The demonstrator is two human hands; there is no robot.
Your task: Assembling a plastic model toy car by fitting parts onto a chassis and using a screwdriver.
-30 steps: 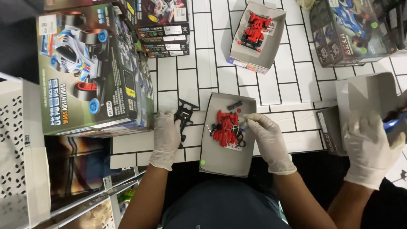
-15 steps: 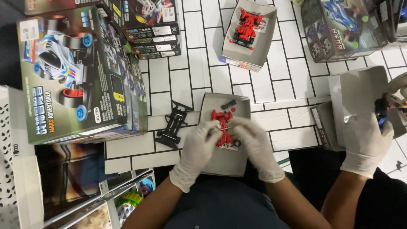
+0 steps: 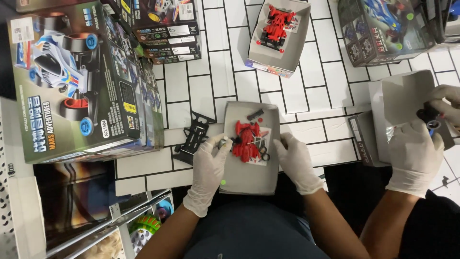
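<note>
An open grey cardboard tray [image 3: 249,180] lies on the tiled table in front of me. Inside it are a red toy car body [image 3: 246,140], a black ring and some small loose parts. My left hand [image 3: 208,168], in a white glove, is at the tray's left rim and pinches a small grey part [image 3: 223,142] next to the car. My right hand [image 3: 294,162], also gloved, grips the tray's right rim. A black chassis frame [image 3: 194,139] lies on the table just left of the tray, beside my left fingers.
A large toy car kit box [image 3: 76,81] stands at the left, with smaller boxes [image 3: 165,29] behind it. A second tray with a red car [image 3: 275,33] lies at the back. At the right, another person's gloved hands [image 3: 414,153] work over an open box [image 3: 402,103].
Both my hands were over the red car; they have moved apart to the tray's two sides. My left hand now pinches a small grey part.
</note>
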